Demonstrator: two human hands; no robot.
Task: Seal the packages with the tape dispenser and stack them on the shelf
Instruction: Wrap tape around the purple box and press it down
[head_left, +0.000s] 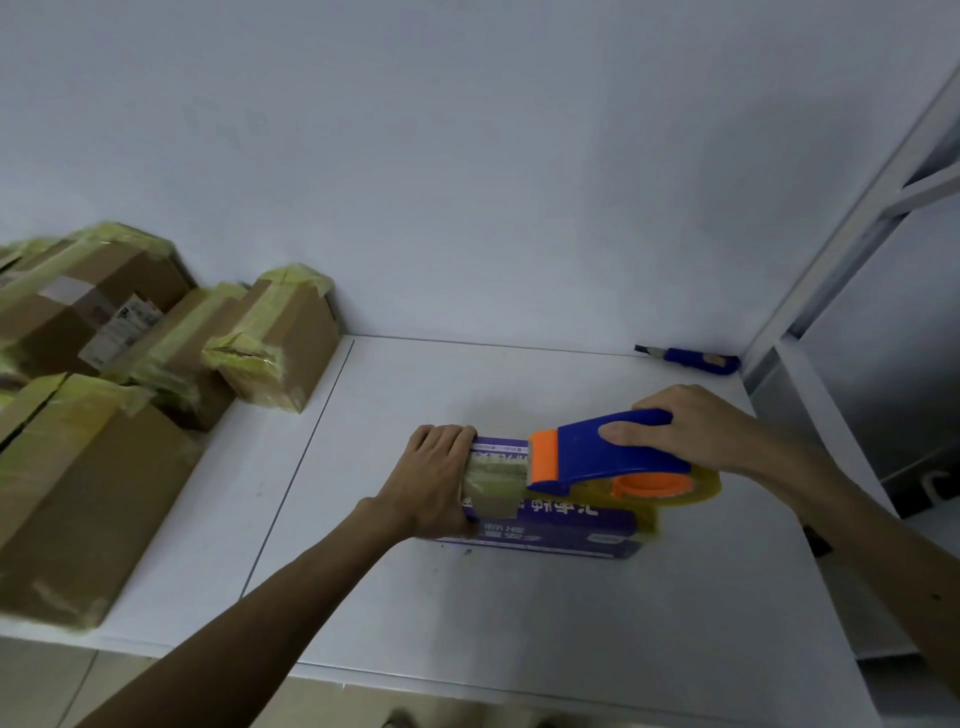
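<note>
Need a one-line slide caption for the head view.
Taping a package: left hand grips the purple box on the white table, right hand holds the tape dispenser on its top.

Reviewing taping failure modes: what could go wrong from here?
1. The tape dispenser has its orange front close to the left hand gripping the purple box; its cutter might nick fingers.
2. The tape strip looks wrinkled, so the seal may run crooked.
3. Only that hand anchors the box; a pull by the right hand could slide it.
</note>
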